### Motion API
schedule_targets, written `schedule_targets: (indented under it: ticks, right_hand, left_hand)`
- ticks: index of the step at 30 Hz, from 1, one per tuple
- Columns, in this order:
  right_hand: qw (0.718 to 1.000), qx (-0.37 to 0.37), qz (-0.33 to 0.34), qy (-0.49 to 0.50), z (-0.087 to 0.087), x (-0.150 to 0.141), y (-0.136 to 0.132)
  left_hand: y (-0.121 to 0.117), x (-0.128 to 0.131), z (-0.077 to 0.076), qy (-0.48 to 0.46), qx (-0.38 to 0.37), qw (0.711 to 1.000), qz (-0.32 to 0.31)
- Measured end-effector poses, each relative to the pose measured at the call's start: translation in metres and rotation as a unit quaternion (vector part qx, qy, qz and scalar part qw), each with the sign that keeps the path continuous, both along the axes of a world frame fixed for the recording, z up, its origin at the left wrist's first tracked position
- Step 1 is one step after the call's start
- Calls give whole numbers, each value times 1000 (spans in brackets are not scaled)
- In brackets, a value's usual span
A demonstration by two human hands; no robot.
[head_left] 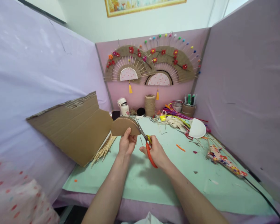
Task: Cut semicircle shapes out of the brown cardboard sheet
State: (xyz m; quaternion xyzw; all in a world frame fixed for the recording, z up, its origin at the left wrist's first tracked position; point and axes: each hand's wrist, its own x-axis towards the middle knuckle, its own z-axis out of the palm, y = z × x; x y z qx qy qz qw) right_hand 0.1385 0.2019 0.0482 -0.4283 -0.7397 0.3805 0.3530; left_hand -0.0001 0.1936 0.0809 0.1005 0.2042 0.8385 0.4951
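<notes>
My left hand (pixel 128 143) grips a half-round piece of cardboard (pixel 123 126) by its straight lower edge, thumb on the near face. The piece is held up above the table. In my right hand (pixel 157 152) is a pair of scissors (pixel 150 155) with orange and yellow handles. Their blades point up and left, and lie at the curved right edge of the cardboard. Whether the blades touch or bite into it, I cannot tell.
A large cardboard sheet (pixel 74 127) leans at the left, over a bundle of thin sticks (pixel 104 149). Twine (pixel 150 105), a bottle (pixel 123 107) and pen holder (pixel 188 109) stand behind. On the right lie a white half-disc (pixel 197 128) and a flower-patterned glue gun (pixel 224 160). Cardboard fans (pixel 184 71) hang behind.
</notes>
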Motion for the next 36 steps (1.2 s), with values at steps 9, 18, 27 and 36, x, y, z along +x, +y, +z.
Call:
schedule_targets:
  ticks: [9,18,27,36]
  right_hand:
    - [1000,28,0,-8,5,3,-3]
    - [993,90,-40,-70,11,5,-8]
    - [980,139,-78,-120,15,10,-10]
    - [989,98,-52,-98,17,14,-6]
  left_hand:
    - [1,3,-8,39,-2,999,-20]
    - [0,5,-6,38,-10,999,-25]
    - [-3,7,-1,7,-26,999,-24]
    - [-2,3,-3,32,-21,999,-37]
